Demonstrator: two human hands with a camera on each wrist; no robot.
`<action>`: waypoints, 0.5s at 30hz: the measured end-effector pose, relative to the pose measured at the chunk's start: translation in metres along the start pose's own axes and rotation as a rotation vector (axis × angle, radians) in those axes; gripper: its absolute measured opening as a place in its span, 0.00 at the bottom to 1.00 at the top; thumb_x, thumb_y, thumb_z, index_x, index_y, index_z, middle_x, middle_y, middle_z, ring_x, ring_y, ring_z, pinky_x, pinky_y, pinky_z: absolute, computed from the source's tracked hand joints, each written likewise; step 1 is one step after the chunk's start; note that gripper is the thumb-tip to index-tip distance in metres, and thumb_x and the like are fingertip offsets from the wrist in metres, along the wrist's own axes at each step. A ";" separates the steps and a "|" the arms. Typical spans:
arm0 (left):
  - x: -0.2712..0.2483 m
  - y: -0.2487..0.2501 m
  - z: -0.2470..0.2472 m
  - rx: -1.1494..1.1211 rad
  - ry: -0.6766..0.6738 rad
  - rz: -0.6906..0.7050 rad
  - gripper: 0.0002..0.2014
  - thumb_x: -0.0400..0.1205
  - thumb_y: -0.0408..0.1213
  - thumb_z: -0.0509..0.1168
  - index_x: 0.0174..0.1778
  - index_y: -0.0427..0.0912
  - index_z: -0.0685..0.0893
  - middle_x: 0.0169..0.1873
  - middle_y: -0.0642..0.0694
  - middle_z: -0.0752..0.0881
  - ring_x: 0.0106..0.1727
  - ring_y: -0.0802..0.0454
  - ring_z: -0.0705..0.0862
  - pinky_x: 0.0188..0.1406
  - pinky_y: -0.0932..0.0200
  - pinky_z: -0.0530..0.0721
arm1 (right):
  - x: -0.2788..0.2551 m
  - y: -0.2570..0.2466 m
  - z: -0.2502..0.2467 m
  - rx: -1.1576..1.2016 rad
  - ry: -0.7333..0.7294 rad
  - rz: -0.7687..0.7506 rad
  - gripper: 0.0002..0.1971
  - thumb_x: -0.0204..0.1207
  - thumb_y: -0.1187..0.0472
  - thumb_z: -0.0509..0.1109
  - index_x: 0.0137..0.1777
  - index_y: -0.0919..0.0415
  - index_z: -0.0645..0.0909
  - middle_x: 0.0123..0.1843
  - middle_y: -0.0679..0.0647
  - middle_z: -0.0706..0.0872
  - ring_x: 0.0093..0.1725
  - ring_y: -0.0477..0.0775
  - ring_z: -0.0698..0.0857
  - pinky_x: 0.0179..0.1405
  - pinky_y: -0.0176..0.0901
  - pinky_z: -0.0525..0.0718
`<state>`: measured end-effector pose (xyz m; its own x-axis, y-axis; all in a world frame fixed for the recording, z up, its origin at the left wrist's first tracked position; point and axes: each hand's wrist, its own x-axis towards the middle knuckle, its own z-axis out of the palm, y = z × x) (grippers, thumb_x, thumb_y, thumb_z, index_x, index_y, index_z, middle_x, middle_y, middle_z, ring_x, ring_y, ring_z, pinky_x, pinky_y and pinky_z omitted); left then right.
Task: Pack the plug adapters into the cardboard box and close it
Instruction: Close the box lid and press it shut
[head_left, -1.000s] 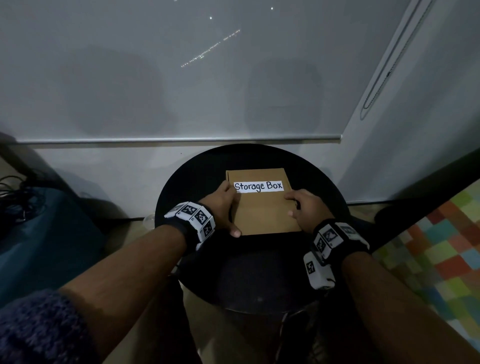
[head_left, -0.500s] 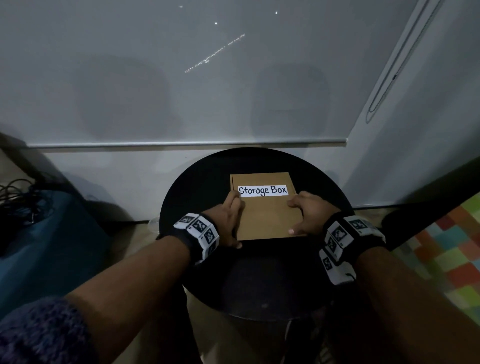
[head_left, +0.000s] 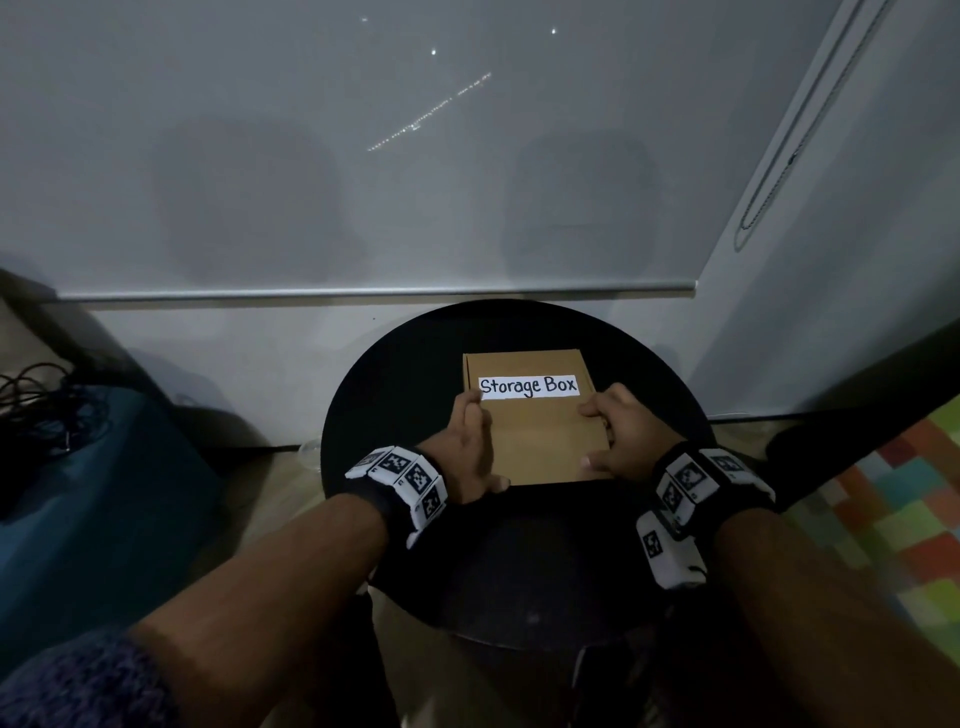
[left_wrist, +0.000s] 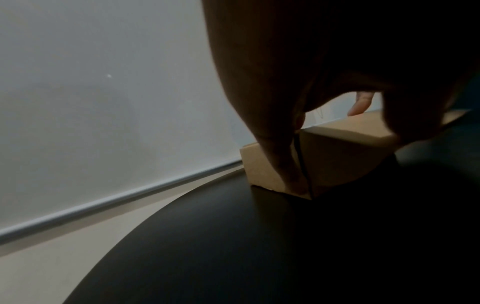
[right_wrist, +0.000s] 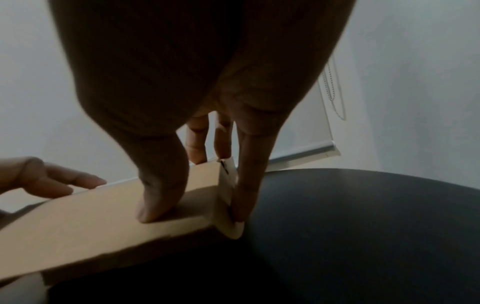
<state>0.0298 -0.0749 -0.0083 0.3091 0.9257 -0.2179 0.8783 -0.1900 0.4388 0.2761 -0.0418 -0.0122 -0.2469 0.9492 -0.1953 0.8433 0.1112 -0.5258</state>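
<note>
The cardboard box (head_left: 540, 436), labelled "Storage Box", lies with its lid down on the round black table (head_left: 519, 571). My left hand (head_left: 467, 447) lies along the box's left edge, fingers straight and reaching the label, thumb at the near corner. In the left wrist view one finger (left_wrist: 280, 154) runs down the box's (left_wrist: 337, 156) side wall. My right hand (head_left: 618, 431) grips the right edge. Its thumb (right_wrist: 161, 185) presses on the lid (right_wrist: 103, 216) and its fingers hold the side flap. No plug adapters are visible.
The table stands close to a wall with a lowered blind whose bottom rail (head_left: 363, 293) is just behind it, and a bead chain (head_left: 769, 171) hangs at the right. A blue object (head_left: 78, 493) with cables (head_left: 36, 395) sits left. A colourful checked mat (head_left: 893, 519) lies right.
Both hands stay on the box. The left fingers have stretched forward along the left edge. The right thumb has come down onto the lid near the front right corner.
</note>
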 end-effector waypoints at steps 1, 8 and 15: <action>0.001 0.000 0.000 -0.014 0.005 0.000 0.40 0.76 0.50 0.74 0.72 0.31 0.59 0.81 0.42 0.45 0.61 0.42 0.81 0.53 0.64 0.71 | 0.000 0.002 0.001 0.019 0.008 -0.013 0.33 0.63 0.58 0.82 0.68 0.58 0.74 0.62 0.46 0.66 0.62 0.54 0.78 0.69 0.51 0.80; 0.007 -0.003 -0.005 0.011 -0.003 0.007 0.36 0.76 0.46 0.74 0.70 0.34 0.61 0.77 0.45 0.52 0.57 0.40 0.82 0.53 0.55 0.77 | -0.002 0.006 0.005 0.097 0.092 -0.063 0.20 0.74 0.65 0.73 0.66 0.61 0.77 0.71 0.54 0.68 0.59 0.48 0.75 0.72 0.52 0.77; 0.015 -0.013 -0.005 -0.012 -0.022 0.030 0.38 0.71 0.44 0.79 0.67 0.37 0.65 0.67 0.47 0.61 0.57 0.40 0.81 0.59 0.46 0.81 | -0.002 0.000 0.008 0.032 0.057 0.011 0.26 0.73 0.61 0.74 0.69 0.57 0.71 0.73 0.53 0.63 0.63 0.54 0.77 0.68 0.49 0.79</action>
<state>0.0208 -0.0571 -0.0133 0.3434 0.9123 -0.2231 0.8642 -0.2138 0.4555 0.2730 -0.0460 -0.0183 -0.2096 0.9656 -0.1537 0.8299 0.0926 -0.5502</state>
